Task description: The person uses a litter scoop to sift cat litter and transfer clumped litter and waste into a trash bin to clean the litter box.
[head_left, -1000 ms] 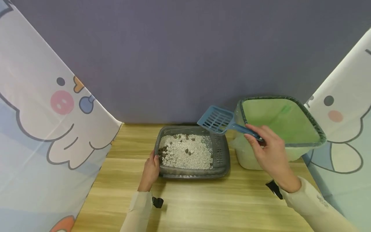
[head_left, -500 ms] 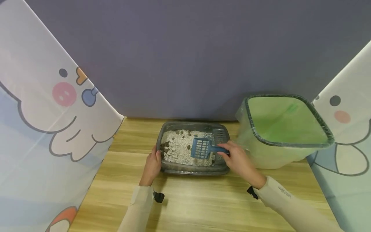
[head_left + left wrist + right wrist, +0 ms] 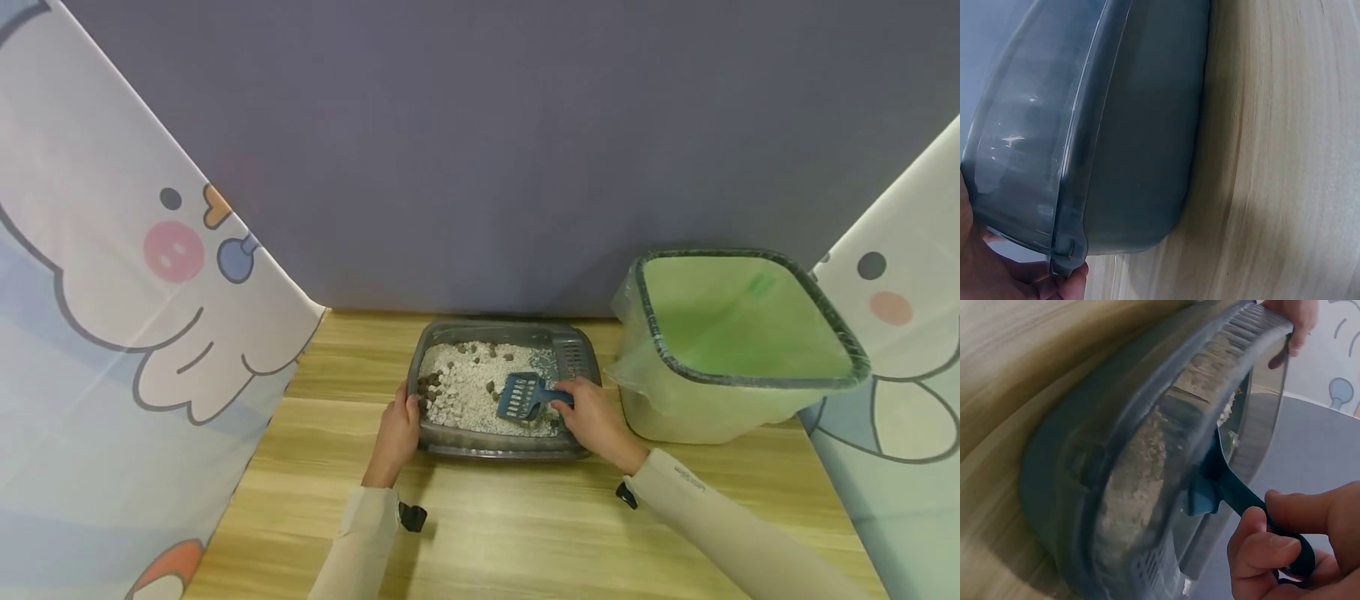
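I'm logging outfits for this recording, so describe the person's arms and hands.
The left sleeve and right sleeve are long and cream-coloured. Dark lettering, too small to read, marks the right one near its cuff. The left hand and right hand wear no gloves. A small black piece shows beside each cuff.

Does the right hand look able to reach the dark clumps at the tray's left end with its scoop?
Likely yes: the right hand holds the scoop inside the tray, with mostly pale litter between it and the dark clumps. The left hand grips the tray close beside them.
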`<state>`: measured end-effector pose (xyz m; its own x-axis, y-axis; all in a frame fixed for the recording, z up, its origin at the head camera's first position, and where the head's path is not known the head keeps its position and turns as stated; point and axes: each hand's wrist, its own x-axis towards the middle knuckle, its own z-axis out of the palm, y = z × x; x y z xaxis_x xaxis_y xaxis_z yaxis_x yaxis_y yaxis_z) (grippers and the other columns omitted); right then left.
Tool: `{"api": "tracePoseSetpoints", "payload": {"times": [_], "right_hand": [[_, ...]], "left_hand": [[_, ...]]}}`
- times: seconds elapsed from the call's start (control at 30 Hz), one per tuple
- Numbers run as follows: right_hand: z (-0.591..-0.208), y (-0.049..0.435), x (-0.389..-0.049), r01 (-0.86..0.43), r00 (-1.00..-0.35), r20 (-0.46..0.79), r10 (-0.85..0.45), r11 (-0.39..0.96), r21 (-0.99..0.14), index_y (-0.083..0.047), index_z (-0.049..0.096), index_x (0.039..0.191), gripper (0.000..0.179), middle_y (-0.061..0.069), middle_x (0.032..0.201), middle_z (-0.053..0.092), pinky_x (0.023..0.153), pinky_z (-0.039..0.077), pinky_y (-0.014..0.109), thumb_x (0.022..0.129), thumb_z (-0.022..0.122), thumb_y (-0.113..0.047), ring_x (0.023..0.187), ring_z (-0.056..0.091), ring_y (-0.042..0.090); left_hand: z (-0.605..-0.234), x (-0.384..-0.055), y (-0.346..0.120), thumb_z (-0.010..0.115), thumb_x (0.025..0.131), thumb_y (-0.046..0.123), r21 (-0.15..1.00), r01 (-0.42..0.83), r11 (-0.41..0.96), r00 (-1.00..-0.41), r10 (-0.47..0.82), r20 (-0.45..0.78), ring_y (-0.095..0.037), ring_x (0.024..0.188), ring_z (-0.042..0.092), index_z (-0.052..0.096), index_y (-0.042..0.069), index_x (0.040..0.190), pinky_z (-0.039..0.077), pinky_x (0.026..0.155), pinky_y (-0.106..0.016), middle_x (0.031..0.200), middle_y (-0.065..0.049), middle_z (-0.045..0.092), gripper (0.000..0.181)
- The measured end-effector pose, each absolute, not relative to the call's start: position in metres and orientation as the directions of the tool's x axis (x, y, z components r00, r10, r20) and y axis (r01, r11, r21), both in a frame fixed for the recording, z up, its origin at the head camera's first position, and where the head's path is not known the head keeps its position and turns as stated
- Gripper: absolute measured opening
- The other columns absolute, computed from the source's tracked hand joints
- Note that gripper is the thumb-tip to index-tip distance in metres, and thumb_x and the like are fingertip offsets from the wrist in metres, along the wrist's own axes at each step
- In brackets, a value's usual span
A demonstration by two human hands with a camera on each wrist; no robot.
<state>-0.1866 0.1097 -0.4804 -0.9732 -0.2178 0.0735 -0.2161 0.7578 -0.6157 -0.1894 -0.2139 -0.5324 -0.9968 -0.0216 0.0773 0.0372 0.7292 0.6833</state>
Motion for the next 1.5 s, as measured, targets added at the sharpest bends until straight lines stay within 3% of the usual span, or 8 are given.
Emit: {"api": "tracePoseSetpoints", "payload": {"times": [0.27,0.4,0.5,0.7,0.83,1.13,1.3,1.5], "right_hand": [[-0.490,0.097,-0.201,-0.178,-0.969,-0.033,-0.243,0.790,-0.587,-0.001,0.064,0.119,0.031,0.012,0.105,0.062,0.084,0.045,0.049,0.090,0.065,-0.013,0.096,0.059,0.030],[-0.496,0.089,-0.206,-0.172,-0.949,-0.111,-0.294,0.782,-0.599,-0.003,0.065,0.116,0.026,0.010,0.099,0.064,0.070,0.048,0.042,0.091,0.064,-0.011,0.079,0.060,0.025],[-0.500,0.082,-0.209,-0.182,-0.929,-0.152,-0.338,0.772,-0.609,-0.004,0.067,0.111,0.019,0.007,0.090,0.063,0.061,0.044,0.036,0.092,0.061,-0.009,0.066,0.053,0.019],[-0.506,0.068,-0.215,-0.220,-0.887,-0.218,-0.407,0.788,-0.575,-0.004,0.060,0.112,0.017,0.005,0.091,0.058,0.063,0.041,0.035,0.095,0.056,-0.008,0.072,0.051,0.016],[-0.509,0.061,-0.216,-0.192,-0.867,-0.256,-0.427,0.762,-0.619,-0.004,0.056,0.114,0.018,0.005,0.092,0.058,0.058,0.040,0.034,0.097,0.054,-0.009,0.067,0.049,0.016],[-0.526,0.037,-0.221,-0.217,-0.862,-0.186,-0.471,0.675,-0.705,-0.005,0.053,0.111,0.014,0.004,0.088,0.054,0.056,0.038,0.033,0.100,0.047,-0.012,0.061,0.045,0.016],[-0.534,0.031,-0.226,-0.267,-0.867,-0.113,-0.485,0.645,-0.716,-0.003,0.051,0.115,0.018,0.007,0.095,0.055,0.057,0.037,0.033,0.101,0.045,-0.012,0.060,0.044,0.014],[-0.533,0.044,-0.227,-0.234,-0.884,-0.099,-0.456,0.616,-0.752,-0.006,0.051,0.117,0.018,0.009,0.097,0.056,0.056,0.037,0.034,0.101,0.045,-0.012,0.059,0.043,0.015]], "left_hand": [[-0.534,-0.187,-0.216,0.028,0.106,0.022,0.692,0.055,0.720,-0.995,-0.023,0.102,-0.048,0.098,0.055,0.027,-0.008,0.143,0.042,0.082,-0.059,0.108,-0.034,0.054,0.048],[-0.537,-0.187,-0.216,0.030,0.105,0.019,0.677,0.068,0.733,-0.993,-0.016,0.116,-0.047,0.094,0.057,0.028,-0.009,0.142,0.043,0.079,-0.058,0.104,-0.033,0.056,0.046],[-0.537,-0.186,-0.215,0.030,0.105,0.019,0.673,0.066,0.737,-0.993,-0.015,0.113,-0.047,0.094,0.056,0.027,-0.009,0.142,0.043,0.079,-0.059,0.104,-0.033,0.055,0.046],[-0.533,-0.183,-0.213,0.030,0.105,0.018,0.675,0.044,0.737,-0.995,-0.026,0.094,-0.048,0.097,0.055,0.026,-0.007,0.143,0.042,0.080,-0.060,0.106,-0.032,0.055,0.046],[-0.533,-0.183,-0.213,0.030,0.105,0.019,0.680,0.033,0.732,-0.996,-0.035,0.086,-0.048,0.098,0.054,0.026,-0.006,0.144,0.042,0.080,-0.060,0.106,-0.031,0.055,0.046],[-0.533,-0.185,-0.214,0.028,0.106,0.022,0.681,0.023,0.732,-0.996,-0.043,0.081,-0.051,0.106,0.050,0.026,-0.005,0.144,0.040,0.087,-0.060,0.118,-0.036,0.051,0.047],[-0.533,-0.187,-0.212,0.026,0.106,0.024,0.679,0.031,0.733,-0.997,-0.023,0.070,-0.050,0.107,0.051,0.024,-0.006,0.145,0.040,0.087,-0.059,0.118,-0.036,0.050,0.049],[-0.534,-0.189,-0.212,0.027,0.106,0.023,0.663,0.031,0.748,-0.997,-0.024,0.074,-0.049,0.105,0.052,0.025,-0.006,0.145,0.041,0.085,-0.059,0.115,-0.035,0.052,0.048]]}}
